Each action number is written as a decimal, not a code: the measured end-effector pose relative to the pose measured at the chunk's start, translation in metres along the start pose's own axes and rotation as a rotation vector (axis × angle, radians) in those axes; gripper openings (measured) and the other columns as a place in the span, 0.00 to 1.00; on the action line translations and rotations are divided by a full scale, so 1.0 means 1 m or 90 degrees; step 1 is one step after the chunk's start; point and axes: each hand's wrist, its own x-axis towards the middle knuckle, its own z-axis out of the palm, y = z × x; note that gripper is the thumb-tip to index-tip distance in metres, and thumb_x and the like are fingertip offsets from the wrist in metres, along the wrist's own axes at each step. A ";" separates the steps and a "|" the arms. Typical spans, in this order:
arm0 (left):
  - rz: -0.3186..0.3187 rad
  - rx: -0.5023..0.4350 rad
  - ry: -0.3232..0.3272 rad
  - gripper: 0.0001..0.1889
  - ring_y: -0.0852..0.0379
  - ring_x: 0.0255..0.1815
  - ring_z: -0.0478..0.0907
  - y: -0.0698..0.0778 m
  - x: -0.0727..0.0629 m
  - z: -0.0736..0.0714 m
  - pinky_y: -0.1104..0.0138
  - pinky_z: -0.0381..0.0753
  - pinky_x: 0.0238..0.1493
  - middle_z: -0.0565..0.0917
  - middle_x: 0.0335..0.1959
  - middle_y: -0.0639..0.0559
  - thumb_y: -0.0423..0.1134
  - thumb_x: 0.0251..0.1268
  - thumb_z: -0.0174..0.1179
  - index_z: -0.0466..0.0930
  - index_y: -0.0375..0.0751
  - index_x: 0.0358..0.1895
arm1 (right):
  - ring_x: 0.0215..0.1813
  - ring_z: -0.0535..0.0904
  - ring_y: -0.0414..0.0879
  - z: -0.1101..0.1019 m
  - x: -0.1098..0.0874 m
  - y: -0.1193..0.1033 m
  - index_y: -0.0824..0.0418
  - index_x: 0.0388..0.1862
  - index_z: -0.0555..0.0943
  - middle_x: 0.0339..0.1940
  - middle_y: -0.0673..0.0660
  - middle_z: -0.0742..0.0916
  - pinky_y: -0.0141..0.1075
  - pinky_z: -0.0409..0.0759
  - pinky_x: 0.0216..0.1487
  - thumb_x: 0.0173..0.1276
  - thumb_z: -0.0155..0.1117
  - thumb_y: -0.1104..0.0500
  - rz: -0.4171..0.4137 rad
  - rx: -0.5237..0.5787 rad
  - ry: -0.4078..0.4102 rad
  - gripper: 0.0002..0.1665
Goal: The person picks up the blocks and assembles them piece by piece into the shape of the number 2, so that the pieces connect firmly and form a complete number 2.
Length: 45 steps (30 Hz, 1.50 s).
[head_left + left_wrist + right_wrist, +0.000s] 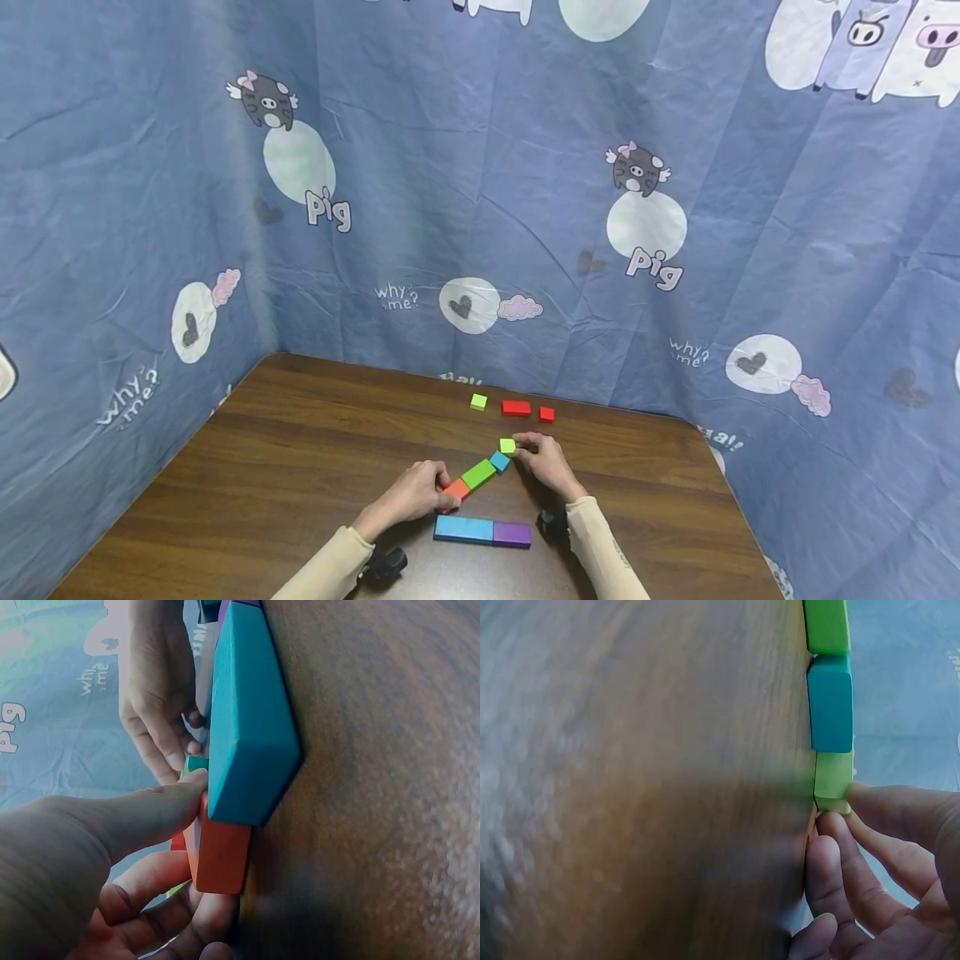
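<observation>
A slanting row of blocks lies on the table: an orange block (457,490), a green block (478,474), a small blue block (499,462) and a yellow-green block (507,446) at its far end. My left hand (411,493) holds the orange block at the near end, thumb on one side and fingers on the other. With thumb and fingertips, my right hand (549,467) pinches the yellow-green block, which sits right against the small blue one in the right wrist view. Nearer to me, a long blue block (463,528) lies end to end with a purple block (512,534).
Toward the back of the wooden table (337,417) are a light green block (478,402), a red block (516,407) and a smaller red block (547,414). A blue patterned curtain (450,208) hangs behind the table and along its left side.
</observation>
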 end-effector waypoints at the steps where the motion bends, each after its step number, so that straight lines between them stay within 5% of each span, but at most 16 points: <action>1: 0.001 0.001 0.001 0.14 0.61 0.26 0.69 0.000 0.000 0.000 0.70 0.67 0.26 0.76 0.26 0.56 0.43 0.51 0.72 0.77 0.41 0.31 | 0.32 0.75 0.38 0.000 0.000 0.000 0.65 0.52 0.81 0.40 0.59 0.87 0.30 0.74 0.32 0.65 0.63 0.65 -0.001 -0.001 -0.002 0.16; 24: -0.003 0.009 0.009 0.14 0.62 0.26 0.69 -0.001 0.000 0.000 0.70 0.67 0.26 0.76 0.25 0.57 0.43 0.50 0.73 0.77 0.41 0.30 | 0.25 0.74 0.37 0.002 -0.002 -0.004 0.65 0.50 0.81 0.36 0.59 0.84 0.30 0.73 0.26 0.64 0.63 0.66 0.034 0.044 -0.009 0.15; 45: 0.022 0.012 0.022 0.14 0.63 0.24 0.68 -0.001 0.000 0.001 0.71 0.66 0.24 0.76 0.23 0.57 0.43 0.49 0.73 0.77 0.41 0.28 | 0.33 0.77 0.41 -0.001 -0.003 -0.001 0.62 0.47 0.82 0.38 0.57 0.86 0.31 0.74 0.30 0.61 0.68 0.62 0.027 0.017 0.008 0.14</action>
